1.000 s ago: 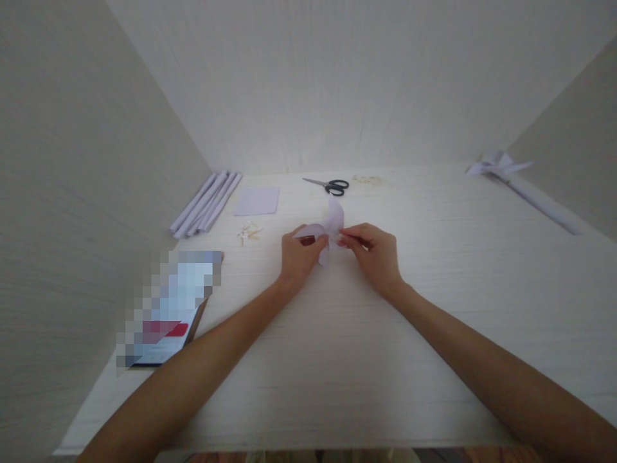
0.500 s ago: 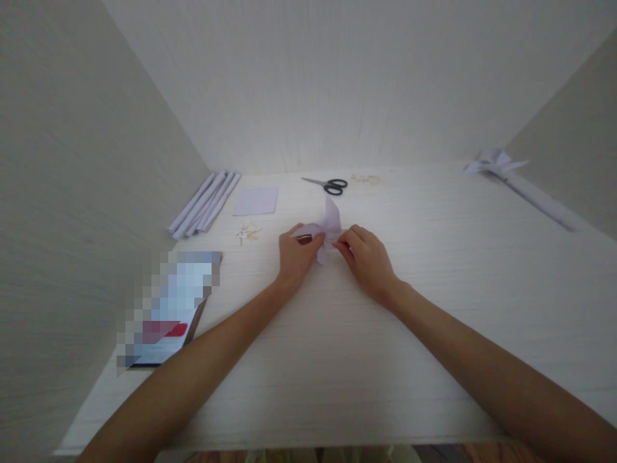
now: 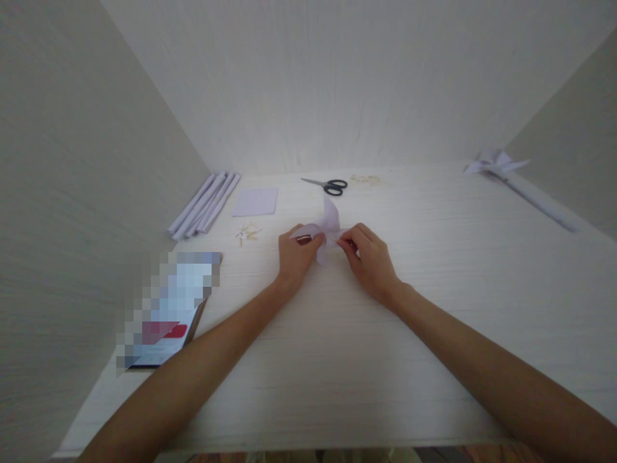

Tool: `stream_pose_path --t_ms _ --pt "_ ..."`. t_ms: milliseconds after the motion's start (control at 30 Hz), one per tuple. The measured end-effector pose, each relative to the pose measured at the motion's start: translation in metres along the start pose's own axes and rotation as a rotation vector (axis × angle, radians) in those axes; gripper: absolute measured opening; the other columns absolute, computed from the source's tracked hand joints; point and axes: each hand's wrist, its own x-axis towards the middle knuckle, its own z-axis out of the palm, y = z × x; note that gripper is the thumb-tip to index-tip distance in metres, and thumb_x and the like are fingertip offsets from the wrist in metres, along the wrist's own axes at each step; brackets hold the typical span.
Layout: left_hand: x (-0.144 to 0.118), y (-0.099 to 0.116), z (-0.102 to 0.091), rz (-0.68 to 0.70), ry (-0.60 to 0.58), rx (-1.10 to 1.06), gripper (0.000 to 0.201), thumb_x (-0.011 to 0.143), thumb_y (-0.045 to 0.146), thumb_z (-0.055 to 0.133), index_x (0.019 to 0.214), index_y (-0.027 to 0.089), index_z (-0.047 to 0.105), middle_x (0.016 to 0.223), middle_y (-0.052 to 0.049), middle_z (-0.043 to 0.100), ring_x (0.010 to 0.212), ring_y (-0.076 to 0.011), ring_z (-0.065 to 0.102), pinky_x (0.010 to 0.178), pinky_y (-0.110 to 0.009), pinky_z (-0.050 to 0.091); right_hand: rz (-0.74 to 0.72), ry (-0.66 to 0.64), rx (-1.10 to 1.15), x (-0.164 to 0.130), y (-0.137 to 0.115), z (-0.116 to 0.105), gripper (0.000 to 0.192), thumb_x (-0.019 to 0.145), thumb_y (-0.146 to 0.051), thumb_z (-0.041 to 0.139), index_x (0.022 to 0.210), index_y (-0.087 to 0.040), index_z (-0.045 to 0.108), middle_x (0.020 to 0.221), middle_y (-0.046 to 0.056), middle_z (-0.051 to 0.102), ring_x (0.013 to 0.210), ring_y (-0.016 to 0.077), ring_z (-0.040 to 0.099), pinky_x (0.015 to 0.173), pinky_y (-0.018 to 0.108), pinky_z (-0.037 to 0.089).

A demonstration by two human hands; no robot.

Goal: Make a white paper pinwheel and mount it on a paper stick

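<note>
Paper, pale lilac, sits folded into a pinwheel (image 3: 326, 228) between our hands; left hand (image 3: 295, 252) and right hand (image 3: 369, 257) each clamp their grip on it just above the desk (image 3: 337, 360). We judge the blades shaped, the centre unfixed. Beyond our grip lie scissors (image 3: 328, 185), rolled paper sticks (image 3: 205, 202) and a finished pinwheel (image 3: 496, 161)

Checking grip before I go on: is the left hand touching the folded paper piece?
Touching. The head view shows the left hand pinching the folded paper piece.
</note>
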Motion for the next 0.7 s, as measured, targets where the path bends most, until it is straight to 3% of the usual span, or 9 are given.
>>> stream_pose_path --t_ms 167,533,700 --pt "-0.003 0.0055 0.0 0.028 -0.046 0.011 0.009 0.058 0.022 0.06 0.057 0.015 0.054 0.054 0.002 0.056 0.051 -0.0098 0.052 0.048 -0.02 0.04 0.048 0.008 -0.007 0.0004 0.0002 0.0003 0.014 0.082 -0.022 0.045 0.071 -0.017 0.051 0.07 0.005 0.054 0.061 0.0144 0.048 0.057 0.026 0.037" --pt "-0.0045 0.007 -0.001 0.172 -0.026 0.191 0.013 0.063 0.02 0.058 0.052 0.016 0.051 0.052 0.004 0.047 0.048 -0.0065 0.044 0.046 -0.019 0.033 0.033 -0.039 -0.15 0.001 0.0003 0.0013 0.023 0.085 -0.027 0.04 0.069 -0.015 0.052 0.071 0.007 0.061 0.061 0.0165 0.052 0.057 0.028 0.034" --pt "-0.0052 0.0097 -0.001 0.19 -0.034 0.2 0.013 0.062 0.017 0.057 0.051 0.016 0.052 0.051 0.004 0.047 0.048 -0.0066 0.043 0.045 -0.019 0.032 0.023 -0.009 -0.078 0.0008 0.0007 0.0012 0.02 0.084 -0.026 0.043 0.068 -0.016 0.051 0.068 0.005 0.058 0.06 0.0152 0.05 0.056 0.027 0.036"
